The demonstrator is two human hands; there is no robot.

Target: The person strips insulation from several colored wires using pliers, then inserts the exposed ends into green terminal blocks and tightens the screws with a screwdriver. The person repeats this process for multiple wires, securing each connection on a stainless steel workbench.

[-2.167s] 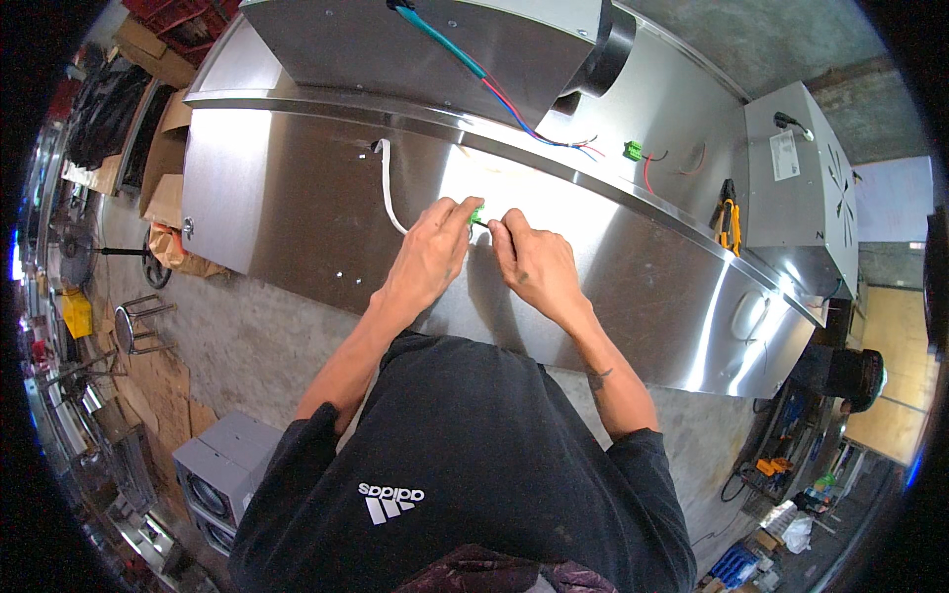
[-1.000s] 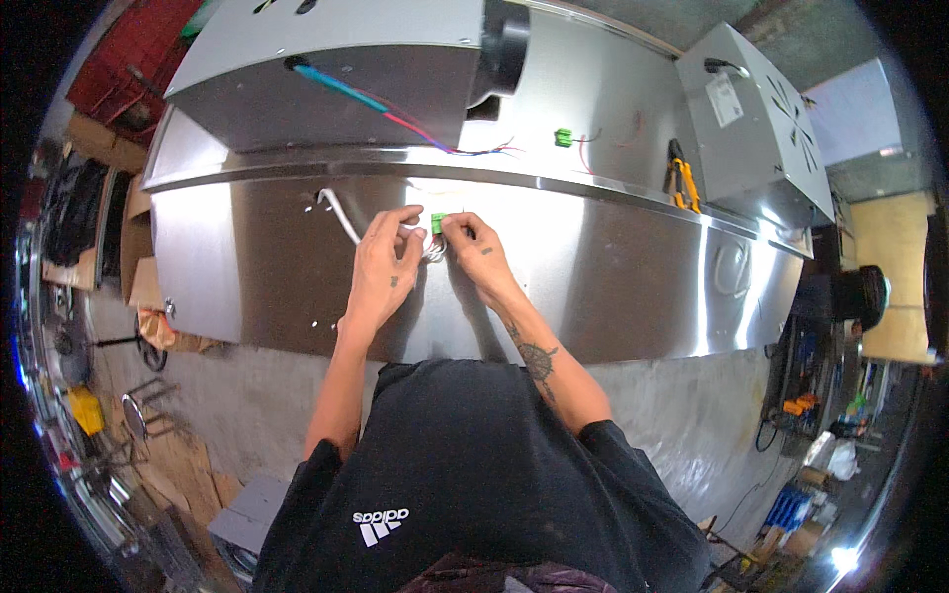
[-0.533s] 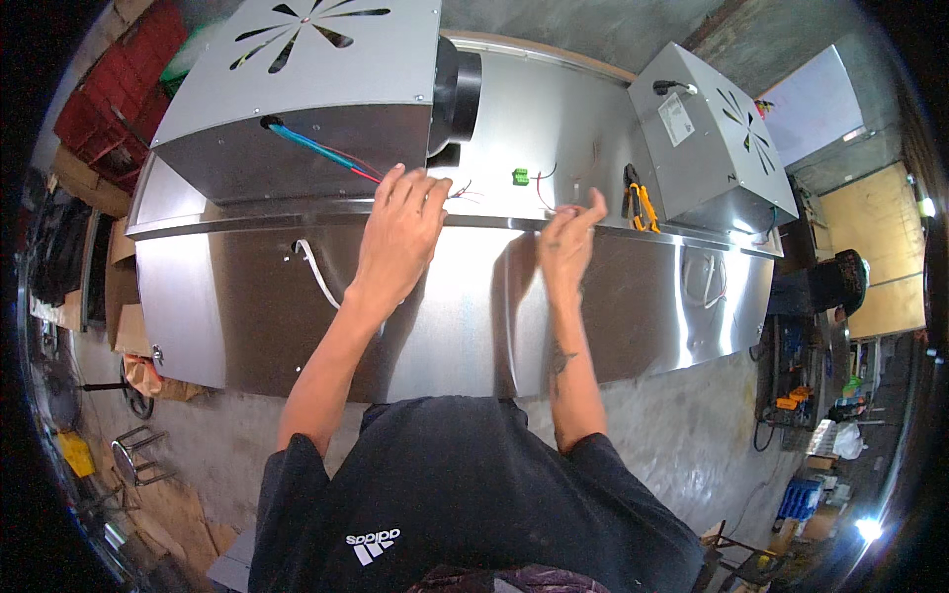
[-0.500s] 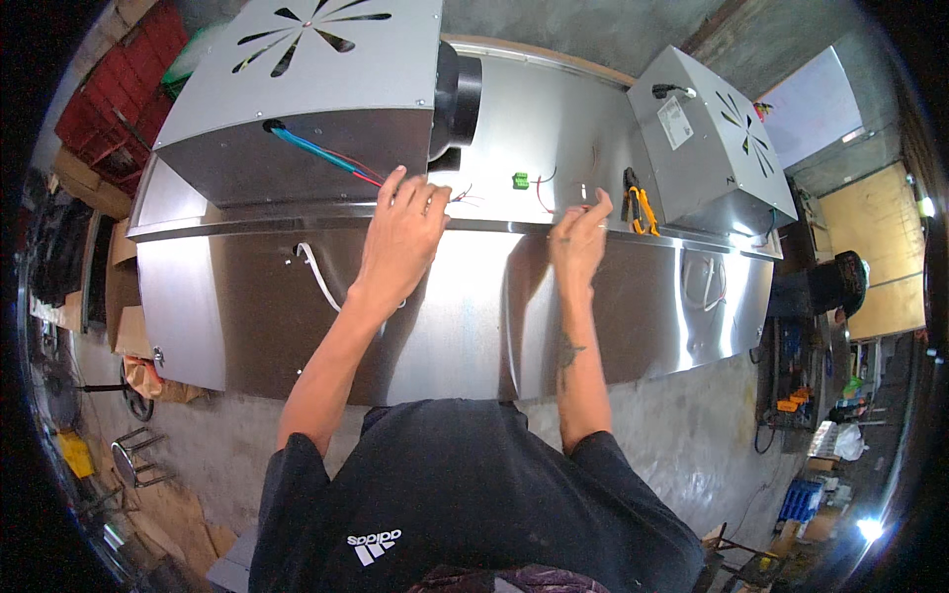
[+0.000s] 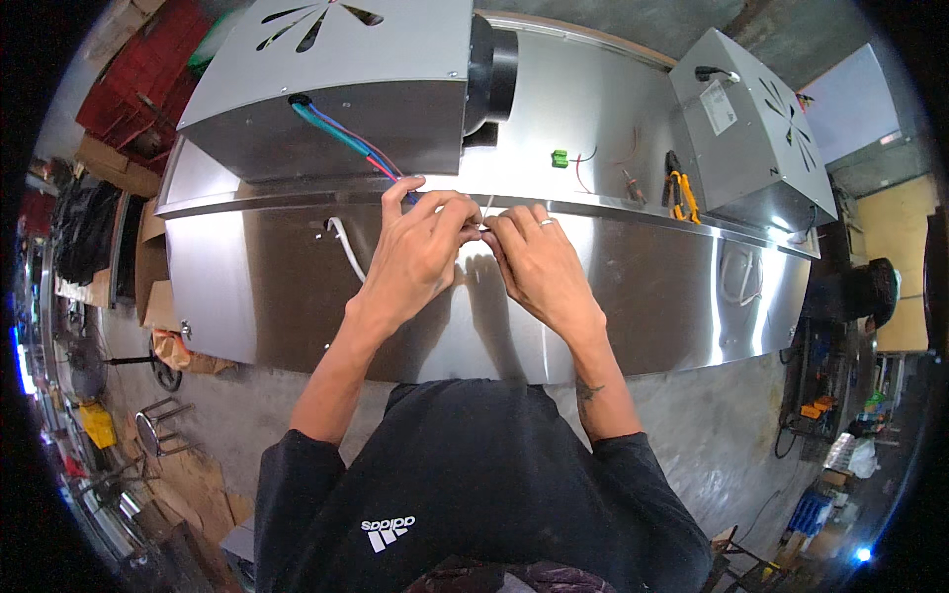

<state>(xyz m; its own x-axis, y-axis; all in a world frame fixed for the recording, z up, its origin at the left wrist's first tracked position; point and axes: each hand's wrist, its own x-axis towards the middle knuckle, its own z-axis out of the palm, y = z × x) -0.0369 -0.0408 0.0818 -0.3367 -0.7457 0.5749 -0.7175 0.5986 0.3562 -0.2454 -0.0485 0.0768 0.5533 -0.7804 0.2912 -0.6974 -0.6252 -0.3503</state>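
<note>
My left hand and my right hand meet above the front panel of the steel counter, fingertips pinched together on thin wires. One pale thin wire sticks up between them; the fingers hide most of the ends. A bundle of red, blue and green wires comes out of a hole in the large grey metal box and passes behind my left hand. A green terminal connector with thin leads lies to the right, near a small screwdriver and orange-handled pliers.
A second grey metal box stands on the right of the steel counter. A black round duct juts from the large box. White cables hang from the front panel. A metal stool stands at lower left.
My right hand has moved left from beside the screwdriver to meet my left hand. Both hands now pinch together over the counter's front. The view has shifted slightly.
</note>
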